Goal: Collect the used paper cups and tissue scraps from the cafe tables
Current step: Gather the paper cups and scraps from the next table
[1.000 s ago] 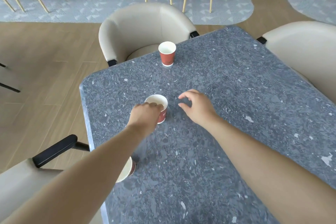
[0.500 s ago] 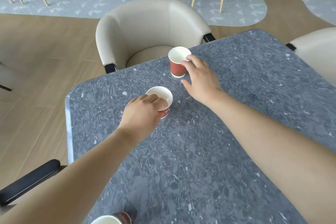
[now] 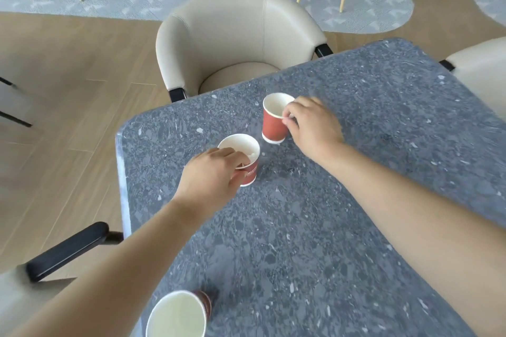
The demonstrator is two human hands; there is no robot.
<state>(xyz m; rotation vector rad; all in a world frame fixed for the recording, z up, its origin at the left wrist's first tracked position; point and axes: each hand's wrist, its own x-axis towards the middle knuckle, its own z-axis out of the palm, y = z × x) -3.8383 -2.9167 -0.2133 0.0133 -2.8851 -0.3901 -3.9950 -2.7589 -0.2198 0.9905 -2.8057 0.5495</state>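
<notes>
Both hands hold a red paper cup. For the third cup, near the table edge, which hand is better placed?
Probably the left hand: the third red paper cup stands right beside its forearm, at the near-left edge of the grey stone table. The right hand grips the far cup, further away.

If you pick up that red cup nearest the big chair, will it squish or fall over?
It is probably light: the cup looks empty inside. It may squish a little, being paper pinched at the rim by the right hand. It likely tips easily, since it seems to lean now.
</notes>
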